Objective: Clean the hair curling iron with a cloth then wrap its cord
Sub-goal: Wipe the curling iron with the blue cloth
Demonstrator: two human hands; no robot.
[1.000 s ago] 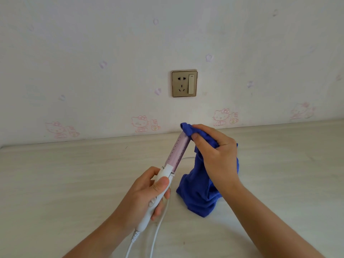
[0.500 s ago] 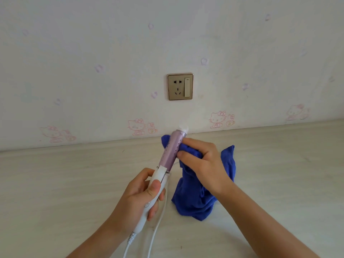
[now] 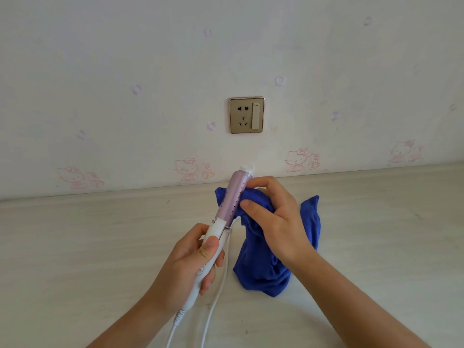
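While left hand (image 3: pixel 185 262) grips curling iron (image 3: pixel 232 197) handle, right hand (image 3: pixel 273 222) pinching blue cloth (image 3: pixel 261 271) against barrel should wrap fully, stroke tipward.

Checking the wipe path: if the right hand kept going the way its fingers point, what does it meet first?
The right hand points left, gripping the blue cloth against the curling iron, so the purple barrel behind the cloth blocks it at once, as far as this one view shows.
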